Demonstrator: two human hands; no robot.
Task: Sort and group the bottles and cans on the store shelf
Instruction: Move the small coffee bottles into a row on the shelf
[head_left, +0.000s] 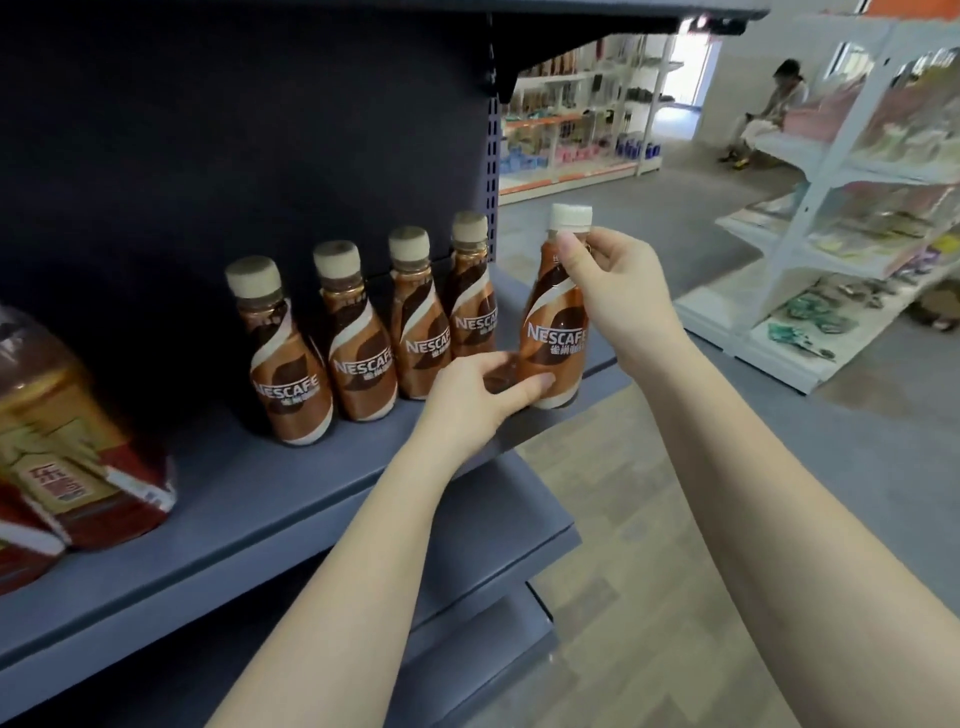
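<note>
head: our right hand (618, 280) pinches the neck of the fifth coffee bottle (556, 322) | our left hand (483, 395) wraps its base | bottle upright at the shelf (234, 499) near-right edge | row of four (363, 332) just left, so it slides left

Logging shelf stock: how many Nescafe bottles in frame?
5. Four stand in a row on the shelf. The fifth Nescafe bottle is at the shelf's right end, held by left hand and right hand. None visibly hidden.
</note>
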